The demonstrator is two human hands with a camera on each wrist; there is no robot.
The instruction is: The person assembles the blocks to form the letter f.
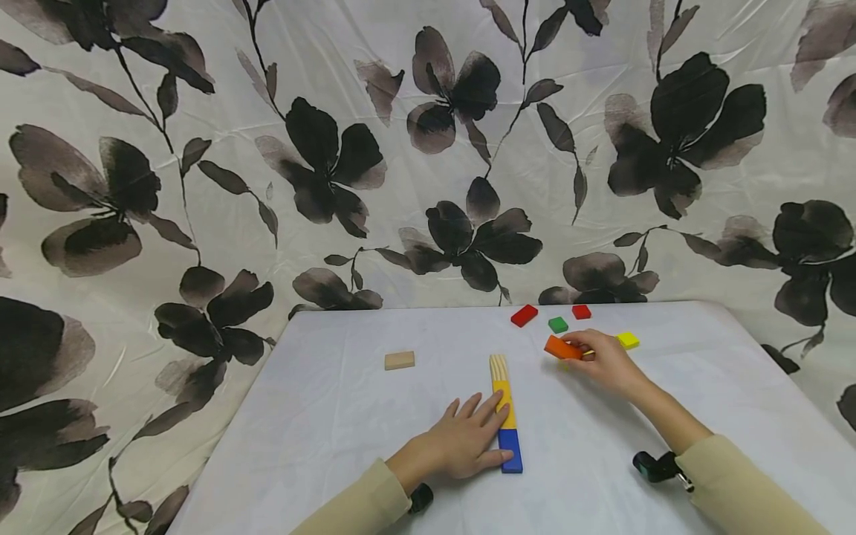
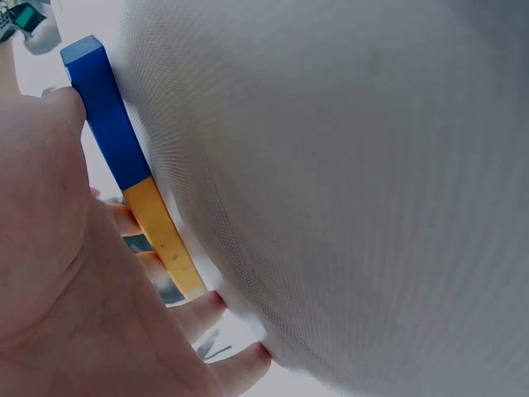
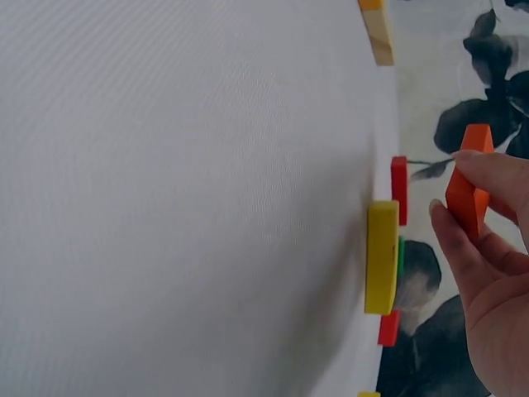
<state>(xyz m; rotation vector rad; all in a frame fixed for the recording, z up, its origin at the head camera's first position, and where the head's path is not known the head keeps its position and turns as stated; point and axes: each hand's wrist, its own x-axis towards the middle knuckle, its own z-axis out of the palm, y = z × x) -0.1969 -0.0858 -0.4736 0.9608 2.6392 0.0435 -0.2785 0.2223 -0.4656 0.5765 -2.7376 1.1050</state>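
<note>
My right hand (image 1: 605,360) pinches an orange block (image 1: 562,347) between thumb and fingers; the right wrist view shows it held above the tabletop. A yellow block (image 3: 381,258) stands below that hand, mostly hidden by it in the head view. My left hand (image 1: 464,438) lies with fingers spread against a straight row of blocks. The row has a blue block (image 1: 511,455) at the near end, yellow (image 1: 500,387) in the middle and a pale striped piece (image 1: 498,366) at the far end. In the left wrist view the thumb touches the blue block (image 2: 109,116).
Beyond the right hand lie two red blocks (image 1: 524,316), a green block (image 1: 558,325) and another yellow block (image 1: 628,340). A plain wooden block (image 1: 399,360) sits left of the row. White cloth covers the table (image 1: 321,416); a flowered curtain (image 1: 401,178) hangs behind its far edge.
</note>
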